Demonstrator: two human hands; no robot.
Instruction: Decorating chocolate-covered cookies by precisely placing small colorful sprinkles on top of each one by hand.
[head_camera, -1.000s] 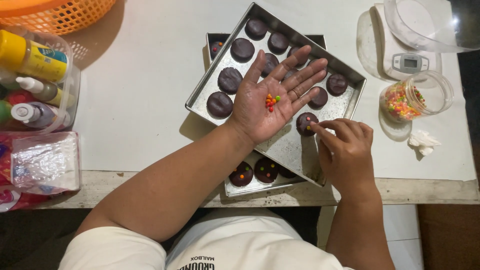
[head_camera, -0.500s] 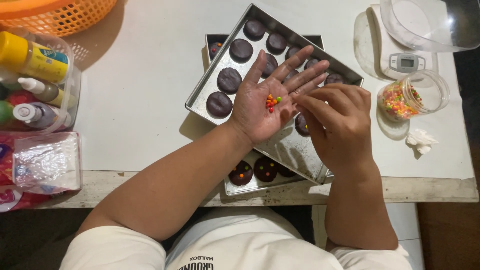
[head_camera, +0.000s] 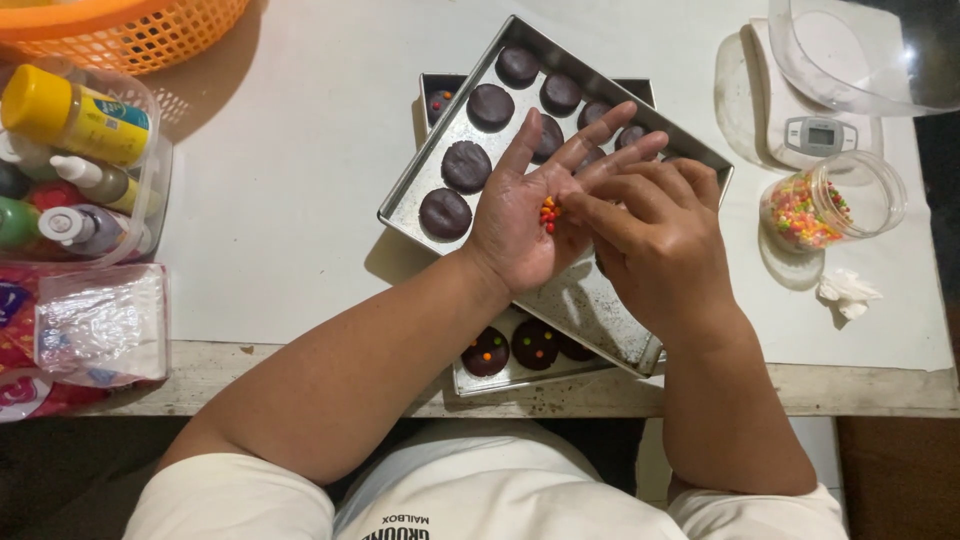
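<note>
- White desk (head_camera: 300, 150) carries a metal tray (head_camera: 420, 205) of dark chocolate rounds (head_camera: 466, 166).
- Left hand (head_camera: 525, 215) lies open, palm up above it, cupping coloured sprinkles (head_camera: 548, 213) within reach.
- Right hand (head_camera: 655, 245) fingertips pinch into that pile.

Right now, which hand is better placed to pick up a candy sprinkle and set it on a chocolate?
Probably the right hand: its fingertips already touch the sprinkles cupped in the left hand, which lies palm-up as the holder above the tray of chocolates.

left hand (head_camera: 525, 225) palm up, cupping sprinkles (head_camera: 548, 213) | right hand (head_camera: 655, 240) fingertips picking there | above tray (head_camera: 440, 165)
</note>
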